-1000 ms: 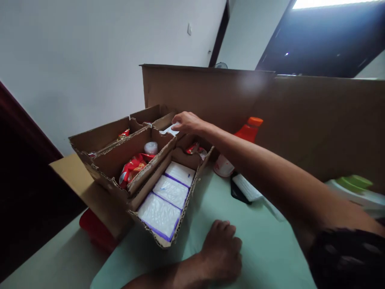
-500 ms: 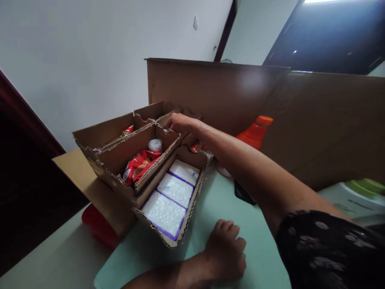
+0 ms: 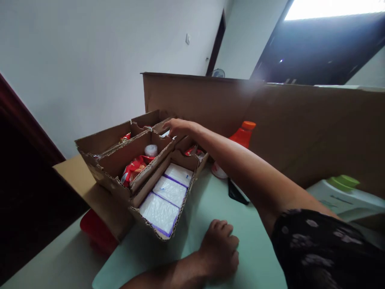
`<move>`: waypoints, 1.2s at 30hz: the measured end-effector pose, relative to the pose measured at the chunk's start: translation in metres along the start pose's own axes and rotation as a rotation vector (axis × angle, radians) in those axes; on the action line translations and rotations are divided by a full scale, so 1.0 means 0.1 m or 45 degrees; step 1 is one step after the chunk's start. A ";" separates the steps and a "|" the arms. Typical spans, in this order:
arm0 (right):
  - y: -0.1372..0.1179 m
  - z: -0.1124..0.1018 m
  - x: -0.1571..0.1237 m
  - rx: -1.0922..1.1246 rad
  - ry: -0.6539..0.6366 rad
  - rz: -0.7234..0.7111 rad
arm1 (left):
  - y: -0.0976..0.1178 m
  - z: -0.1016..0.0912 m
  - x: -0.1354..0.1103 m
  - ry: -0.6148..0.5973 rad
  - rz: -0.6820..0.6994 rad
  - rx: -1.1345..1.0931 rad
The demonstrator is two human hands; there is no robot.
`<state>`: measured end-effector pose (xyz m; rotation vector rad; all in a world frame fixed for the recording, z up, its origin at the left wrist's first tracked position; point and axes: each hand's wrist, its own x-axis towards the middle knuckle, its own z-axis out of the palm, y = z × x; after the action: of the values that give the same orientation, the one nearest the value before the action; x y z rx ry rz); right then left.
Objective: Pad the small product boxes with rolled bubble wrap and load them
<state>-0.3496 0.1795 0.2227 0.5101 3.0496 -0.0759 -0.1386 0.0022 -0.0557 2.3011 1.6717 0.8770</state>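
Observation:
My right hand (image 3: 178,127) reaches over a cardboard organizer (image 3: 108,166) into one of its rear compartments. Its fingers point down and are bent together; a white piece (image 3: 165,134) shows beside them, and what they grip is partly hidden. My left hand (image 3: 219,249) rests on the pale green tabletop (image 3: 255,245), loosely curled with nothing visible in it. In the front compartment lie white, purple-edged wrapped packs (image 3: 159,212). The compartment beside it holds a red snack packet (image 3: 134,170) and a roll of clear tape (image 3: 150,150).
An orange-capped red bottle (image 3: 243,134) stands behind my right forearm, near a dark phone-like object (image 3: 237,192). At right is a white jug with a green cap (image 3: 343,182). A tall cardboard panel (image 3: 300,120) borders the back. A red container (image 3: 98,233) sits below left.
The view has tilted up slightly and shifted. My right hand stays at the rear compartment, with more of the white piece showing beside its fingers. My left hand keeps its place on the table.

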 end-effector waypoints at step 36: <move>1.69 1.02 -3.60 1.289 1.105 1.385 | 0.07 -0.16 -0.10 -0.116 -0.116 -0.169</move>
<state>0.0494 0.2172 0.1342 2.6583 2.4912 -1.6870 -0.1434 -0.0127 -0.0432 2.1270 1.6155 0.8247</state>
